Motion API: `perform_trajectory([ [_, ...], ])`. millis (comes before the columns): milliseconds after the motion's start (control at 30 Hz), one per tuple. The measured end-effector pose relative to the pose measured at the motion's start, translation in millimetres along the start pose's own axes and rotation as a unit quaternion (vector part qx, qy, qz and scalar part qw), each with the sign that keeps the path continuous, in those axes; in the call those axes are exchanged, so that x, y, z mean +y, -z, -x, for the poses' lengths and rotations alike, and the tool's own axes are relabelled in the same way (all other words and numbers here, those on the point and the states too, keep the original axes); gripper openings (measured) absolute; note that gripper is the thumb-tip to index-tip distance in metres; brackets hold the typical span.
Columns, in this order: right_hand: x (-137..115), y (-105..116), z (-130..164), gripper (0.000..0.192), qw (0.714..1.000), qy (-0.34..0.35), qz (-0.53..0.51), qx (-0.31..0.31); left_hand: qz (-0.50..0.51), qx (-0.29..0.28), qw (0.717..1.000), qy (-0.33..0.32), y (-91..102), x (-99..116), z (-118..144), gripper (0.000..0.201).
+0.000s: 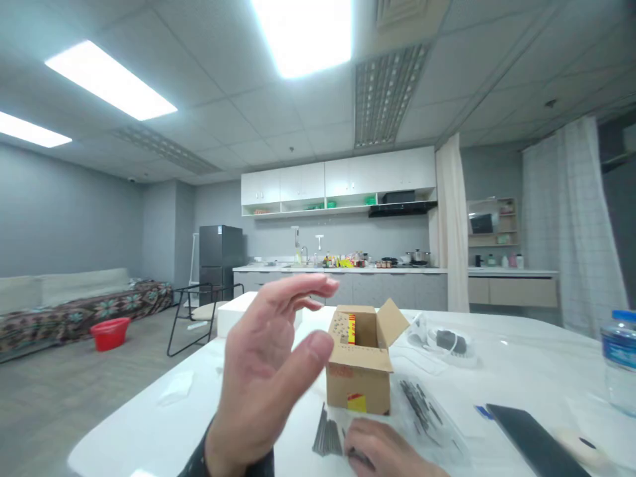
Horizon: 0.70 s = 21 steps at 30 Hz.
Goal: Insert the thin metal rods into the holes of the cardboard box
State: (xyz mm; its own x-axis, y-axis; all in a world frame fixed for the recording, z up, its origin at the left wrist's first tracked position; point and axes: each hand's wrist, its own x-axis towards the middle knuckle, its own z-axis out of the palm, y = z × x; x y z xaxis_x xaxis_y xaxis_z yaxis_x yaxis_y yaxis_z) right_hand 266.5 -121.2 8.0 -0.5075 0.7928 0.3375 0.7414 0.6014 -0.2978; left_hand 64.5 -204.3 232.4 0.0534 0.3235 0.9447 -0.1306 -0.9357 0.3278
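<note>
My left hand (268, 364) is raised over the table, palm turned to the right. Its fingers are curved, the thumb stands apart, and nothing lies between them. Low in front of the box, my right hand (382, 450) rests at the table with curled fingers. Something dark shows under those fingertips, too hidden to name. Just left of it lies a bunch of thin grey rods (326, 434). An open cardboard box (358, 387) with raised flaps stands behind the right hand. On its right, a clear plastic bag (450, 434) bears more dark thin rods (420, 404).
A white block-like box (238, 311) stands behind my left hand. Toward the right are a white cable bundle (454, 344), a dark flat slab (534, 437) and a blue-capped bottle (620, 361). A crumpled white tissue (176, 387) lies left. A chair (201, 315) stands beyond the table.
</note>
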Motion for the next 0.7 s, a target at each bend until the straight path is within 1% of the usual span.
perform_trajectory([
  [67, -3, 3, 1, 0.019, 1.0, 0.004, 0.0, 0.009, -0.058, 0.013, 0.996, 0.074, 4.9, -37, 14, 0.03],
  [167, -3, 4, 2, 0.018, 1.0, 0.011, 0.008, 0.009, -0.135, 0.049, 0.977, 0.156, 11.1, -97, 47, 0.026],
  [267, 0, 3, 2, 0.019, 1.0, 0.017, 0.014, 0.009, -0.201, 0.064, 0.957, 0.201, 13.2, -145, 86, 0.028],
  [333, 1, 4, 2, 0.021, 1.0, 0.021, 0.015, 0.012, -0.244, 0.04, 0.946, 0.211, 12.2, -167, 110, 0.028],
  [433, -3, 14, 4, 0.02, 0.999, 0.04, 0.022, 0.021, -0.282, -0.013, 0.94, 0.192, 8.2, -184, 136, 0.031],
  [500, -8, 29, 10, 0.013, 0.997, 0.05, 0.039, 0.045, -0.305, -0.076, 0.934, 0.17, 4.4, -187, 145, 0.029],
  [533, -10, 40, 14, 0.011, 0.996, 0.052, 0.049, 0.059, -0.317, -0.108, 0.929, 0.158, 2.3, -186, 148, 0.027],
  [600, -11, 65, 27, 0.012, 0.989, 0.036, 0.085, 0.119, -0.334, -0.173, 0.917, 0.133, -2.2, -182, 151, 0.023],
  [667, -2, 96, 47, 0.019, 0.983, 0.006, 0.112, 0.146, -0.342, -0.23, 0.905, 0.108, -6.7, -177, 153, 0.021],
  [700, 7, 112, 59, 0.022, 0.98, -0.018, 0.12, 0.157, -0.344, -0.255, 0.899, 0.096, -8.8, -176, 154, 0.019],
])
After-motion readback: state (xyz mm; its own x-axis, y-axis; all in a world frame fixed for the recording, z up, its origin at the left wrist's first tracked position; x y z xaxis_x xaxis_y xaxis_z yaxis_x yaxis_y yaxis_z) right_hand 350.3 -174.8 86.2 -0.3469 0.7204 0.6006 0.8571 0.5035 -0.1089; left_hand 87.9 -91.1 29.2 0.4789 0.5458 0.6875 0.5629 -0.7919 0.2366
